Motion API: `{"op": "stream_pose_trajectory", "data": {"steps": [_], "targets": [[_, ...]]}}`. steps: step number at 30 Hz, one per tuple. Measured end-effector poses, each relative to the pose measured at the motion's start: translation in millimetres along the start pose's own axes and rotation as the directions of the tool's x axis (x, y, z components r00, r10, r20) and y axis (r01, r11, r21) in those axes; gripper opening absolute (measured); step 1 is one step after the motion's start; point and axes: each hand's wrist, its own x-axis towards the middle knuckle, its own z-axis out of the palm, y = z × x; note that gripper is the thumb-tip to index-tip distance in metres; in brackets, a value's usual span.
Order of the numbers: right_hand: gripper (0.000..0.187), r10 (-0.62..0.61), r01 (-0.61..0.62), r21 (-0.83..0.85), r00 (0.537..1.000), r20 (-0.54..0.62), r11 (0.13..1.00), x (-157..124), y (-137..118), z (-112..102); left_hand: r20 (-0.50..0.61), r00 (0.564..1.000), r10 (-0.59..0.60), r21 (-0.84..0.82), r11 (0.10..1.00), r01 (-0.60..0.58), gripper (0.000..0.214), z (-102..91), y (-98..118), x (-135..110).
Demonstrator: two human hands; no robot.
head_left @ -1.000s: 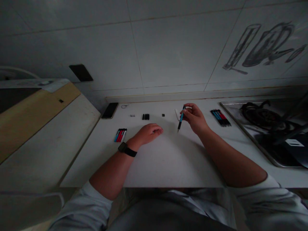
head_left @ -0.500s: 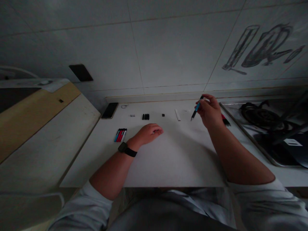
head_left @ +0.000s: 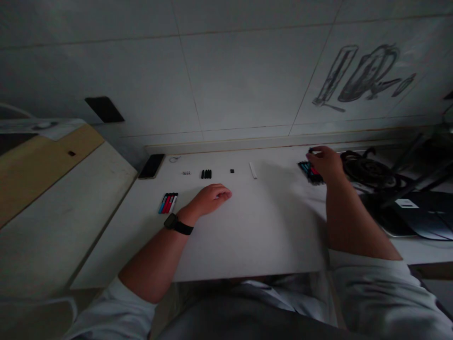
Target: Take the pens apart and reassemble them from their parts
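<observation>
My right hand (head_left: 327, 163) is over a row of pens (head_left: 311, 174) at the right of the white table. Its fingers are pinched together on a pen (head_left: 311, 150), of which only the dark end shows. Teal, red and black parts of the row appear beneath the hand; the rest is covered. My left hand (head_left: 211, 199) lies on the table with its fingers loosely curled and nothing in them. Beyond it are several short black tubes (head_left: 206, 174) and a small black piece (head_left: 232, 171). Blue, red and white pen barrels (head_left: 168, 203) lie left of it.
A thin white strip (head_left: 252, 170) lies mid-table. Small springs (head_left: 186, 173), a ring (head_left: 174, 159) and a phone (head_left: 152, 166) are at the back left. A stove (head_left: 371, 170) and a black device (head_left: 421, 215) stand on the right, a wooden-edged box (head_left: 88, 146) on the left.
My right hand has carried the blue and black pen rightward and down to the row of pens. My left hand stays resting on the table. The view has shifted slightly right.
</observation>
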Motion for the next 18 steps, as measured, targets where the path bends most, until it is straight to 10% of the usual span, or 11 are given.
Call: {"op": "stream_pose_trajectory", "data": {"steps": [8, 18], "targets": [[0.04, 0.087, 0.048, -0.549, 0.972, 0.219, 0.834, -18.5, -11.2, 31.4, 0.005, 1.0, 0.003, -0.01, 1.0, -0.003, 0.032, -1.4, 1.6, 0.2], [0.039, 0.12, 0.047, -0.594, 0.964, 0.238, 0.803, -7.5, -4.8, 17.3, 0.027, 1.0, -0.012, 0.001, 1.0, 0.012, 0.034, -1.9, 4.1, 0.1]]}}
